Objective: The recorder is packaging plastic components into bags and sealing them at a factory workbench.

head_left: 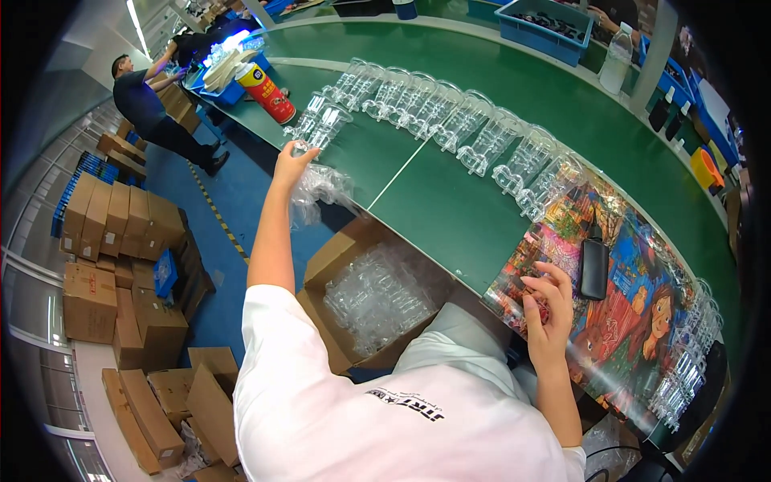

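Note:
My left hand (294,164) reaches to the left part of the green table, its fingers closed on the narrow end of a clear plastic cup (328,126). Other clear cups lie close beside that one. Farther back, a curved row of similar clear cups (443,114) lies side by side across the table. Over the colourful printed sheet (634,329) at the right is my right hand (549,315), fingers apart and bent, with nothing visible in it. A black oblong object (593,269) lies on the sheet, just beyond the right hand.
Below the table edge stands an open cardboard box (341,353) with clear plastic pieces inside. Crumpled clear film (321,186) hangs at the edge. A red and yellow spray can (266,94) stands far left. More cups (683,369) lie at right. A person (148,104) stands beyond.

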Tool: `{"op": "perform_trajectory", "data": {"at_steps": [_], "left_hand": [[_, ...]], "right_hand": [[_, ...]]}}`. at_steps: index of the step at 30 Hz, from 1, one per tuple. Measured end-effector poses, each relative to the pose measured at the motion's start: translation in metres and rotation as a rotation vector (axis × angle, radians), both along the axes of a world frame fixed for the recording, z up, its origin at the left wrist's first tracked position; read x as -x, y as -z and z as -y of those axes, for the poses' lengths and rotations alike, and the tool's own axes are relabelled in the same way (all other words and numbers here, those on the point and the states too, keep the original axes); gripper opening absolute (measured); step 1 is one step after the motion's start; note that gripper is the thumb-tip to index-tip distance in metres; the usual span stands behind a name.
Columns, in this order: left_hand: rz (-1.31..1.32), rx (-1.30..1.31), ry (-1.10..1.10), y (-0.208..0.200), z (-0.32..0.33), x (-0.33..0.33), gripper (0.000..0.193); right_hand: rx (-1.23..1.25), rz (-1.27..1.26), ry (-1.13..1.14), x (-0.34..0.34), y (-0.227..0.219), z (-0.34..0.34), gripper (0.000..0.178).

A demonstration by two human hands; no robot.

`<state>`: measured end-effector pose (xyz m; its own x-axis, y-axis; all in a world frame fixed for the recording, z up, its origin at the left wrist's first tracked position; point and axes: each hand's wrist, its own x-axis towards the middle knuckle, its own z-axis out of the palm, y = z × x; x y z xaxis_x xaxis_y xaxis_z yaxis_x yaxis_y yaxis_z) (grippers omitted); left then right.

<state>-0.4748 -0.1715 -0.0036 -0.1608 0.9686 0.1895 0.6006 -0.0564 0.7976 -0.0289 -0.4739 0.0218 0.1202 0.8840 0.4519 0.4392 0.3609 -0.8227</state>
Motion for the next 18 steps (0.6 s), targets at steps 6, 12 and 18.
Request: {"op": "perform_trajectory", "data": {"at_steps": [6, 12, 18], "left_hand": [[-0.170, -0.064, -0.133, 0.007, -0.017, 0.001, 0.048], [-0.155, -0.034, -0.071, 0.002, -0.019, 0.004, 0.057], [-0.162, -0.035, -0.073, -0.003, -0.012, 0.000, 0.060]], "right_hand": [[0.008, -0.006, -0.013, 0.002, 0.003, -0.002, 0.015], [0.023, -0.022, -0.001, 0.002, 0.004, -0.002, 0.014], [0.039, -0.021, -0.009, 0.004, 0.003, -0.002, 0.013]]}}
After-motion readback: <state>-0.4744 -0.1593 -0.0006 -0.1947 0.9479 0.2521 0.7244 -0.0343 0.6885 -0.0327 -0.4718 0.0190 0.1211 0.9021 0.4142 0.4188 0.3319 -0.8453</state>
